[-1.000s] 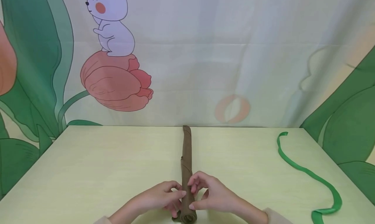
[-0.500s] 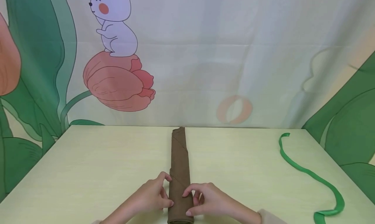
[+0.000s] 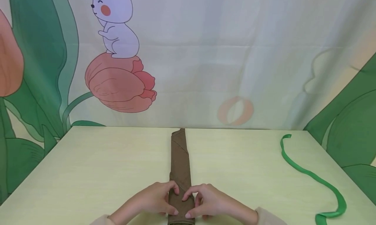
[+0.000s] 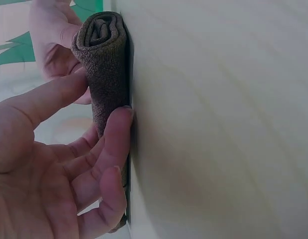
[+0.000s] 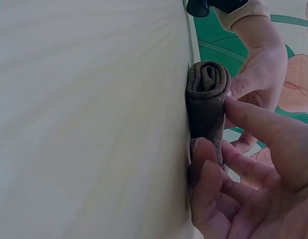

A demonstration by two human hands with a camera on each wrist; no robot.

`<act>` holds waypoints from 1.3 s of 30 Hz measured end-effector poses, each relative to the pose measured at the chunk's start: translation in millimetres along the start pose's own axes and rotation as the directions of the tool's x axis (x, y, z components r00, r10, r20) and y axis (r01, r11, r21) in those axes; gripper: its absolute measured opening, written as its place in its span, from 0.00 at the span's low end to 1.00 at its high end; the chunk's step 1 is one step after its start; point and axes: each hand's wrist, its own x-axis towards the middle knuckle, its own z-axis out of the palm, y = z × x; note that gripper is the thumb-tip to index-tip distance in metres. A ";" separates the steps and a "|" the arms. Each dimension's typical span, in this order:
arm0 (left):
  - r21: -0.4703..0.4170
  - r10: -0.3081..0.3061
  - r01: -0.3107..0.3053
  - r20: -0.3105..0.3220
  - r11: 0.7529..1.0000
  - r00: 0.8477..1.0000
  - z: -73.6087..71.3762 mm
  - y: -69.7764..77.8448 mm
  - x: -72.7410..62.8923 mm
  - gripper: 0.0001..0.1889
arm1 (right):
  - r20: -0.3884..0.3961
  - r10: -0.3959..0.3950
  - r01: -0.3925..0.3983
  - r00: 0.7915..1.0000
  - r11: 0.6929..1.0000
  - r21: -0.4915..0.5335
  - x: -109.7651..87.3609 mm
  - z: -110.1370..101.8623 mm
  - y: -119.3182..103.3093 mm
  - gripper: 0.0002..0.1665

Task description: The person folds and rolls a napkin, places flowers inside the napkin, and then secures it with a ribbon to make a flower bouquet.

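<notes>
A brown cloth, maybe a towel, rolled into a long tube [image 3: 180, 163], lies on the table pointing away from me. Its spiral end faces me in the left wrist view [image 4: 106, 69] and the right wrist view. My left hand [image 3: 157, 197] grips the near part from the left, thumb on top and fingers curled along the side. From the right, my right hand [image 3: 210, 200] holds the same stretch, its thumb and index finger on the upper surface. The lower fingers of both hands reach down by the tabletop, as the wrist views show.
A green ribbon [image 3: 312, 176] lies in a wavy line on the right side of the pale table [image 3: 117, 156]. Behind the far table edge hangs a curtain [image 3: 188, 71] printed with a rabbit, flowers and leaves.
The cloth roll has shifted left and now looks wider and flatter, with its seams turned. Both hands have changed their hold on it; lately the left thumb and index finger moved further onto its top.
</notes>
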 end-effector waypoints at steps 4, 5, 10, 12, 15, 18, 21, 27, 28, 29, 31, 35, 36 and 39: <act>0.005 0.001 -0.001 0.017 1.000 1.000 4.1 4.6 6.5 0.20 | 0.000 0.005 -0.005 1.000 1.000 -0.008 -5.2 -4.6 3.1 0.17; 0.006 -0.002 0.002 0.020 1.000 1.000 5.6 6.2 8.5 0.20 | 0.001 0.005 -0.005 1.000 1.000 -0.006 -7.2 -6.1 4.3 0.17; 0.015 -0.020 0.019 0.033 1.000 0.999 14.8 15.1 18.7 0.19 | 0.007 0.004 -0.004 1.000 1.000 0.022 -20.0 -13.5 12.2 0.17; 0.012 -0.014 0.014 0.045 1.000 0.999 19.2 18.6 23.5 0.19 | 0.009 0.006 -0.006 1.000 0.999 0.043 -27.2 -16.4 16.3 0.17; 0.006 -0.010 0.010 0.061 1.000 0.998 26.1 23.2 29.5 0.18 | 0.020 -0.005 0.004 1.000 0.997 0.074 -38.3 -20.0 22.8 0.17; -0.014 -0.009 0.010 0.083 1.000 0.996 32.9 27.2 33.5 0.18 | 0.067 -0.037 0.027 0.997 0.990 0.141 -47.1 -24.4 31.1 0.17; -0.017 -0.020 0.021 0.096 1.000 0.995 38.2 29.9 36.2 0.19 | 0.143 -0.053 0.017 0.988 0.969 0.245 -50.8 -31.8 40.0 0.20; -0.037 -0.033 0.038 0.108 0.999 0.994 38.9 30.1 38.4 0.19 | 0.196 0.047 -0.107 0.979 0.944 0.311 -33.5 -53.7 49.6 0.27; -0.040 -0.031 0.035 0.112 0.999 0.993 38.6 29.6 38.5 0.19 | 0.193 0.071 -0.127 0.979 0.947 0.296 -28.1 -57.3 50.2 0.28; -0.039 -0.028 0.032 0.114 0.999 0.993 38.3 29.4 38.5 0.18 | 0.196 0.089 -0.143 0.977 0.949 0.282 -22.1 -60.8 50.6 0.29; -0.030 -0.025 0.029 0.116 0.999 0.993 38.1 29.0 38.5 0.18 | 0.204 0.122 -0.173 0.971 0.951 0.255 -9.4 -67.1 51.1 0.30; 0.005 -0.034 0.033 0.111 0.999 0.993 37.1 28.3 37.7 0.17 | 0.241 0.175 -0.229 0.955 0.948 0.222 17.8 -78.7 52.0 0.34; 0.008 -0.036 0.035 0.109 0.999 0.993 36.5 28.0 37.4 0.17 | 0.242 0.192 -0.244 0.951 0.946 0.212 24.6 -81.7 52.2 0.34; 0.010 -0.038 0.037 0.106 0.999 0.994 34.1 26.9 36.7 0.17 | 0.207 0.232 -0.268 0.950 0.950 0.163 43.6 -91.2 53.2 0.35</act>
